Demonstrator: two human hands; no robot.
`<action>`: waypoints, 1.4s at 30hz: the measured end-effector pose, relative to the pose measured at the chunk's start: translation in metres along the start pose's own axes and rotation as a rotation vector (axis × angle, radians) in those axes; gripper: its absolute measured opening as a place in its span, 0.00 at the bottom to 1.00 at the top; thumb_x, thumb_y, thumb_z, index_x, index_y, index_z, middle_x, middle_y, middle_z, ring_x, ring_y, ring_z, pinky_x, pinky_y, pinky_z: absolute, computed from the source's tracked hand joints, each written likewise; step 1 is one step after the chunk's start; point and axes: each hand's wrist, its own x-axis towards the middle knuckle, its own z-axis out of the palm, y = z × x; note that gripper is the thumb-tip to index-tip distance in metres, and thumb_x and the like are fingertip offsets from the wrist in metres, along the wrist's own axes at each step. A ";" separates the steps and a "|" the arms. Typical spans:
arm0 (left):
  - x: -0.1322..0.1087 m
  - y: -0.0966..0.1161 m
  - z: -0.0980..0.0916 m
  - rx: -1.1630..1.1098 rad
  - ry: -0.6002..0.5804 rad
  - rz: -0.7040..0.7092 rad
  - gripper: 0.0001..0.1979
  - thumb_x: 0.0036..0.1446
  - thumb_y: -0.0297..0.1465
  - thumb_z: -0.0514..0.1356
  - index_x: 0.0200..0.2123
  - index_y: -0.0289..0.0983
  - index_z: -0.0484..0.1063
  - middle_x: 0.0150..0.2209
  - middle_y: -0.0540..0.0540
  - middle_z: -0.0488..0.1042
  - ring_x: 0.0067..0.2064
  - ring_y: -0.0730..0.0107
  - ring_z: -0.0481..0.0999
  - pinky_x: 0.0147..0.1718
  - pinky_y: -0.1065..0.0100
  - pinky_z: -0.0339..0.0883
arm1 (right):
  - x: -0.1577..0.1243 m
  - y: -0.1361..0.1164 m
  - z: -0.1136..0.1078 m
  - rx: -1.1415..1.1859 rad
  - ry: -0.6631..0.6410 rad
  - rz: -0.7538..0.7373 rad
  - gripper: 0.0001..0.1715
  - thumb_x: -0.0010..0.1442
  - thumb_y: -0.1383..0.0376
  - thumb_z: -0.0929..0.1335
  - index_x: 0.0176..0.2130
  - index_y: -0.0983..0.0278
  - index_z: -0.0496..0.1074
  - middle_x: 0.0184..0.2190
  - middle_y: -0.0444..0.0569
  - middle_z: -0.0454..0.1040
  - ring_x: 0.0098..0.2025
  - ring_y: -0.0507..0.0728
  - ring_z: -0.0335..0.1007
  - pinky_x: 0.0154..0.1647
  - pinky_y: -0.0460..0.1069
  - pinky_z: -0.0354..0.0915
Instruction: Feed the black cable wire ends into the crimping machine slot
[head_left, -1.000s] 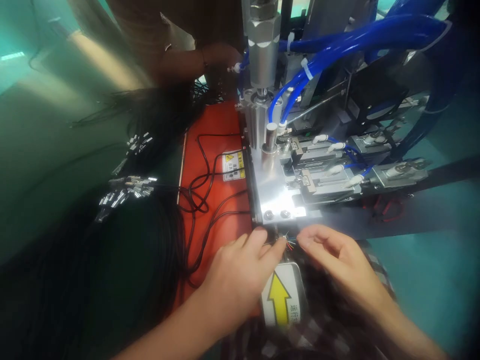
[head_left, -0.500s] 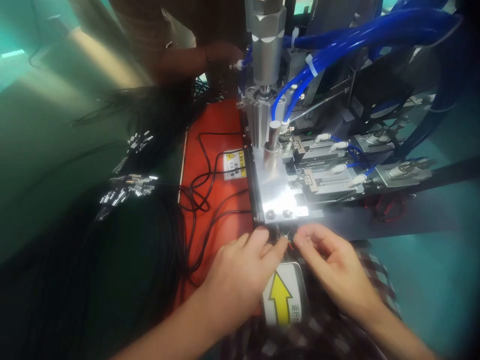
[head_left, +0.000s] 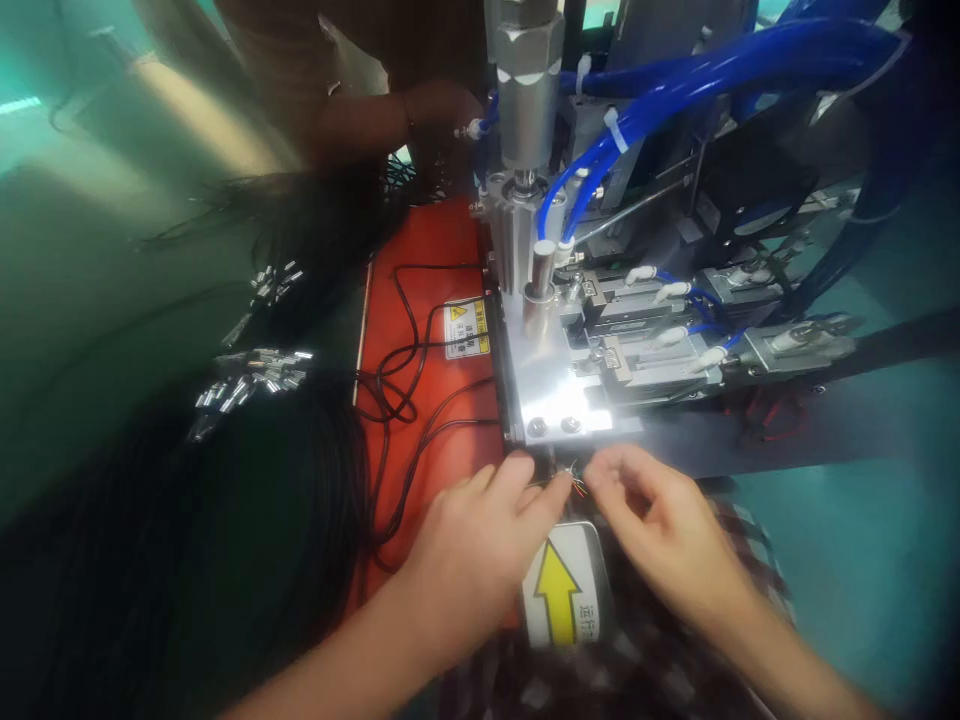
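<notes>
My left hand (head_left: pixel 480 530) is closed, thumb and forefinger pinching the end of a cable just in front of the machine's metal plate (head_left: pixel 536 385). From the pinch, thin stripped wires (head_left: pixel 577 482) fan out, some orange and some pale. My right hand (head_left: pixel 667 515) is close on their right, its thumb and fingertips pressed together; whatever lies between them is too small to make out. Below both hands is a white label with a yellow arrow (head_left: pixel 559 590).
Black cables (head_left: pixel 401 350) loop over the red machine base (head_left: pixel 442 235). On the left lie bundles of black cable with silvery tips (head_left: pixel 255 375). Pneumatic cylinders (head_left: pixel 667 365) and thick blue hoses (head_left: pixel 720 75) stand to the right. A co-worker's arm (head_left: pixel 367 125) is behind.
The wires at my left fingertips look slightly more spread out. Both hands keep nearly the same pose; the whole view has shifted a little.
</notes>
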 end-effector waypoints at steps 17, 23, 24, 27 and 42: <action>0.000 0.000 0.001 -0.010 0.033 0.013 0.17 0.65 0.27 0.47 0.51 0.36 0.70 0.28 0.48 0.64 0.25 0.67 0.68 0.19 0.68 0.63 | -0.005 0.002 0.005 0.009 0.077 -0.190 0.07 0.62 0.64 0.64 0.32 0.63 0.68 0.26 0.44 0.69 0.27 0.51 0.65 0.27 0.45 0.62; 0.002 0.001 0.001 -0.011 0.019 0.008 0.16 0.65 0.27 0.48 0.51 0.36 0.70 0.28 0.48 0.64 0.25 0.66 0.68 0.19 0.68 0.63 | -0.002 0.005 0.002 -0.020 0.052 -0.170 0.09 0.63 0.63 0.63 0.33 0.63 0.69 0.27 0.46 0.71 0.29 0.53 0.67 0.28 0.46 0.63; 0.002 0.001 0.000 -0.012 0.021 0.008 0.16 0.65 0.27 0.48 0.51 0.36 0.70 0.27 0.48 0.64 0.25 0.67 0.68 0.19 0.68 0.63 | -0.002 0.005 0.002 -0.042 0.053 -0.172 0.09 0.63 0.63 0.63 0.32 0.63 0.69 0.27 0.46 0.71 0.28 0.52 0.66 0.27 0.46 0.62; 0.002 0.000 0.000 -0.012 0.031 0.010 0.17 0.65 0.27 0.47 0.50 0.36 0.71 0.27 0.48 0.64 0.24 0.67 0.68 0.19 0.68 0.63 | -0.003 0.003 0.003 -0.163 0.082 -0.225 0.09 0.62 0.64 0.63 0.31 0.63 0.68 0.25 0.44 0.69 0.25 0.52 0.64 0.24 0.46 0.60; 0.002 0.000 0.001 -0.003 0.044 0.010 0.17 0.65 0.27 0.47 0.52 0.36 0.70 0.28 0.48 0.63 0.24 0.67 0.66 0.19 0.69 0.61 | -0.011 0.004 0.008 0.185 0.014 0.057 0.13 0.60 0.57 0.65 0.31 0.64 0.70 0.26 0.45 0.70 0.26 0.53 0.65 0.23 0.46 0.61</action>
